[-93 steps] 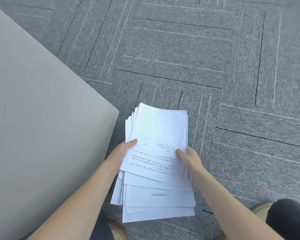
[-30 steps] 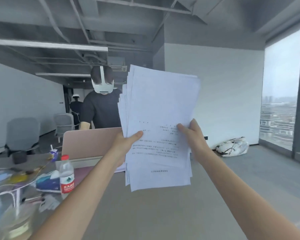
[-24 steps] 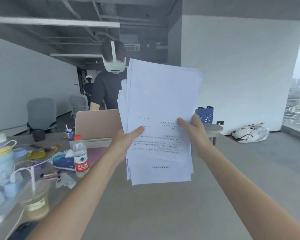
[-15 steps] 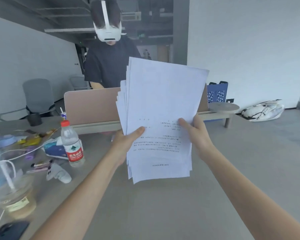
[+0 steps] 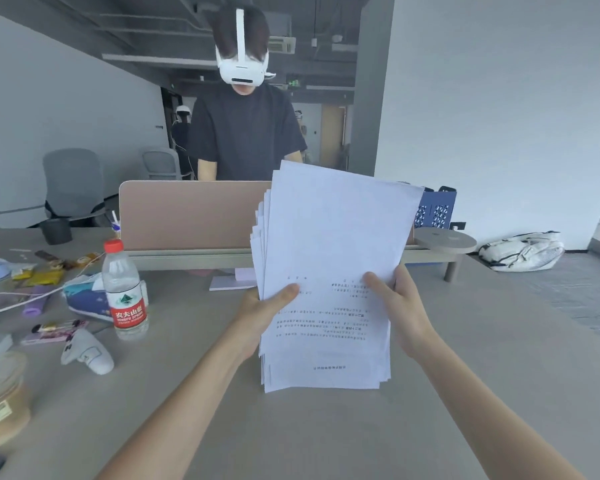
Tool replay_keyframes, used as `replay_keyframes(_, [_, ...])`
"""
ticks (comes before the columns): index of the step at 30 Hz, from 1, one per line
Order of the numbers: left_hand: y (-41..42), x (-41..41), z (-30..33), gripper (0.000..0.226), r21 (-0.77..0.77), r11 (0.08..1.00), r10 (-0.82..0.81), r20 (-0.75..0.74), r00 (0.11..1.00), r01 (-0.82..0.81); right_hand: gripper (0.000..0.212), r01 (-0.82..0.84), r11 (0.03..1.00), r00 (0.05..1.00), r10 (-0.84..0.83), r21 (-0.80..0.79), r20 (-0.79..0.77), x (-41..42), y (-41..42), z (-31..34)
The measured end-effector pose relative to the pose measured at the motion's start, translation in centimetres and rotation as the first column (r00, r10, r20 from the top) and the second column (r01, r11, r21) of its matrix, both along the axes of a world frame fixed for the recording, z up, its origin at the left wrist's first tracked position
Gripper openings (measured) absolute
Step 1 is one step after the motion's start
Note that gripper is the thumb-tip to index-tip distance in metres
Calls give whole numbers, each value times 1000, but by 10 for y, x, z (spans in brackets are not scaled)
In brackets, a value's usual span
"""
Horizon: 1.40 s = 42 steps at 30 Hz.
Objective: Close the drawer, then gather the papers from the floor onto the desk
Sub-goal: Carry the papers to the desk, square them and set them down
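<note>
A thick stack of white printed papers [image 5: 333,258] is held upright over the grey desk [image 5: 326,431], its lower edge close to or touching the desktop. My left hand [image 5: 264,313] grips the stack's left edge with the thumb on the front sheet. My right hand [image 5: 400,306] grips the right edge the same way. The sheets are fanned unevenly at the left and bottom. No drawer is in view.
On the desk's left stand a water bottle [image 5: 124,292], a tissue pack [image 5: 87,299], a white controller [image 5: 85,353], a drink cup [image 5: 0,400] and small clutter. A pink divider [image 5: 187,216] runs across the back; a person in a headset [image 5: 245,109] stands behind it.
I rose from the floor with the stack in both hands. Over the last second my view tilted down and the papers dropped lower toward the desktop.
</note>
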<state>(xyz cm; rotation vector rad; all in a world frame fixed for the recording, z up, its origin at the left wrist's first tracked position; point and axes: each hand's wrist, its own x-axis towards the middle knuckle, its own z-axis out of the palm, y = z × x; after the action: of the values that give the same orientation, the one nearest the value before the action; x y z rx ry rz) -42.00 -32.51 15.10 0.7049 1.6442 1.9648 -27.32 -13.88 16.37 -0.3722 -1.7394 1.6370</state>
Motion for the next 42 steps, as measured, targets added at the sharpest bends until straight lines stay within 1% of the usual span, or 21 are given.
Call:
replay_keyframes(2, [2, 0, -2, 23, 7, 1000, -10, 0, 1000, 10, 35, -38, 999, 999, 38, 3, -7, 1, 4, 0])
replay_keyframes(6, [6, 1, -5, 35, -3, 1000, -13, -1, 1000, 13, 35, -48, 999, 999, 48, 0, -21, 1, 9, -5])
replay_keyframes(10, [8, 3, -11, 29, -54, 998, -18, -14, 1000, 17, 32, -21, 1000, 1000, 21, 1, 0, 4, 13, -15])
replay_keyframes(12, [10, 4, -14, 31, -58, 998, -4, -8, 1000, 3, 28, -12, 1000, 1000, 12, -1, 3, 4, 14, -19])
replay_keyframes(15, [11, 5, -19, 26, -56, 998, 11, -1, 1000, -11, 24, -17, 1000, 1000, 17, -4, 5, 4, 15, -19])
replay_keyframes(18, [12, 4, -23, 31, -52, 998, 36, 4, 999, -36, 25, -12, 999, 1000, 13, 32, -17, 4, 17, -5])
replay_keyframes(23, [12, 5, -28, 25, -71, 997, 26, -4, 1000, -27, 38, 0, 991, 990, 20, 137, -143, 0, 27, 30])
replay_keyframes(25, [13, 5, -30, 30, -84, 996, 14, -6, 1000, -14, 56, 46, 969, 985, -4, 244, -170, -2, 31, 40])
replay_keyframes(27, [14, 4, -30, 34, -100, 995, -3, -4, 1000, 3, 77, 94, 922, 986, -33, 376, -166, -3, 32, 48])
replay_keyframes(29, [14, 3, -30, 29, -124, 992, -19, -23, 1000, 16, 87, 101, 883, 988, -34, 458, -153, -3, 33, 53])
replay_keyframes(33, [16, -5, -28, 24, -184, 983, -5, -104, 995, -15, 92, 84, 860, 992, -25, 503, -124, -2, 34, 56])
replay_keyframes(36, [17, -7, -24, 18, -195, 981, -16, -139, 990, -11, 93, 105, 840, 991, -41, 533, -131, 0, 35, 58])
replay_keyframes(40, [16, -6, -19, 20, -162, 986, -51, -149, 988, 27, 101, 163, 788, 984, -83, 594, -160, 5, 33, 67])
replay_keyframes(42, [14, -4, -16, 25, -116, 991, -85, -125, 989, 70, 98, 159, 755, 985, -80, 636, -152, 7, 33, 71])
